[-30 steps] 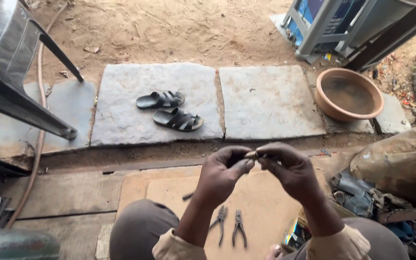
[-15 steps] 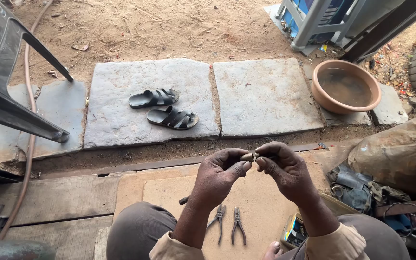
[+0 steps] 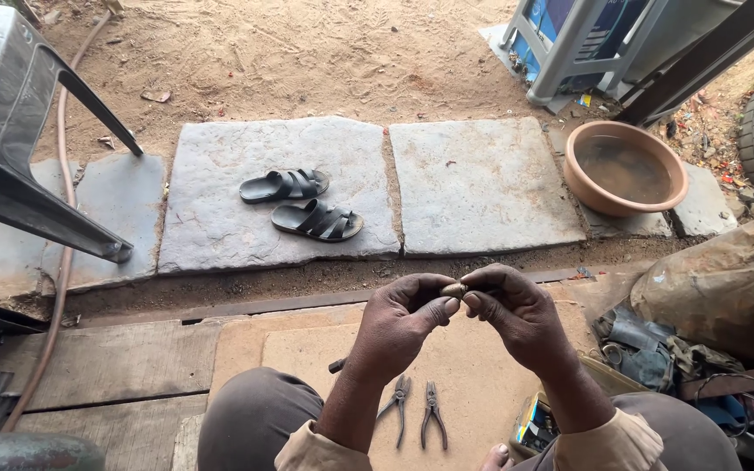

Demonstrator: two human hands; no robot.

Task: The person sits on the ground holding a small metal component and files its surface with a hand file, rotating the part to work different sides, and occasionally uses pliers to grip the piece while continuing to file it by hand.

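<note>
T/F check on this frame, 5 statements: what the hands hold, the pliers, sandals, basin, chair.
1. Both hands pinch one small part between their fingertips. True: the left hand and right hand meet on a small metal piece.
2. A pair of pliers is held in the right hand. False: two pairs of pliers lie on the board below the hands.
3. Two dark sandals sit on a stone slab. True.
4. The round basin is blue and stands left of the sandals. False: it is brown and stands to the right.
5. A dark chair stands at far left. True.
</note>
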